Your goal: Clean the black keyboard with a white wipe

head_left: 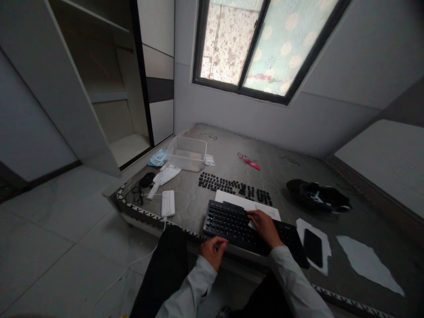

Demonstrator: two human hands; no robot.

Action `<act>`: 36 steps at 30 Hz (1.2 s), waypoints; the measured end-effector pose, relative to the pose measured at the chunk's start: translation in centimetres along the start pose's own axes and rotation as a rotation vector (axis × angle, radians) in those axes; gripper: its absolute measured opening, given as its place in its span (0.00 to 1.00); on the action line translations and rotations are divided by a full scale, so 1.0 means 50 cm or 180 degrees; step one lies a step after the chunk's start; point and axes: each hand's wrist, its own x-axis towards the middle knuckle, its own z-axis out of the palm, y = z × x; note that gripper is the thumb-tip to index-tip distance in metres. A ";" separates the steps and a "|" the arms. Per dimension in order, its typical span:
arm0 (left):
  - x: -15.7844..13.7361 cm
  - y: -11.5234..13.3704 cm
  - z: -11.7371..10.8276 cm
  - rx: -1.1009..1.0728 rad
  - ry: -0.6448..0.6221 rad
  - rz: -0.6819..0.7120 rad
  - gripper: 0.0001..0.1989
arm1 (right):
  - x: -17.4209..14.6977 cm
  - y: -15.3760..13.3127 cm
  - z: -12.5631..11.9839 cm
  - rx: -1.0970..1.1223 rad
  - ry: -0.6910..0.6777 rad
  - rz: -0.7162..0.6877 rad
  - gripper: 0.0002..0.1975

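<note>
A black keyboard (228, 225) with its keycaps removed in part or whole, I cannot tell which, lies at the near edge of the mattress. Over its middle is my right hand (263, 225), fingers closed together on a piece of white tissue (251, 225) that shows below them. My left hand (212, 251) hovers at the keyboard's front edge, its thumb and fingers curled in a pinch; whatever may be between them is too small to see. Behind the keyboard sits a flat white board (228, 197), partly covered by it. Loose black keycaps (221, 182) are laid out in rows beyond.
A clear plastic bin (187, 153) stands at the back left, near a white power strip (168, 203) with a cord. To the right lie a phone (313, 247) on white paper, another white sheet (369, 263) and a black bag (318, 196). A red packet (249, 161) rests farther back.
</note>
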 end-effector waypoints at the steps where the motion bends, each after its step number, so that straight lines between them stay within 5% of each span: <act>1: 0.000 0.001 0.000 -0.0008 -0.0005 -0.0002 0.10 | 0.001 0.000 0.001 0.0005 0.0000 -0.0002 0.11; 23: 0.004 -0.014 0.009 -0.0023 -0.0019 0.0067 0.10 | 0.009 0.003 -0.004 -0.0195 -0.0165 -0.0012 0.10; 36: 0.003 -0.010 0.009 -0.0032 -0.0106 0.0004 0.11 | 0.048 -0.027 -0.034 -0.1173 -0.0932 0.0010 0.08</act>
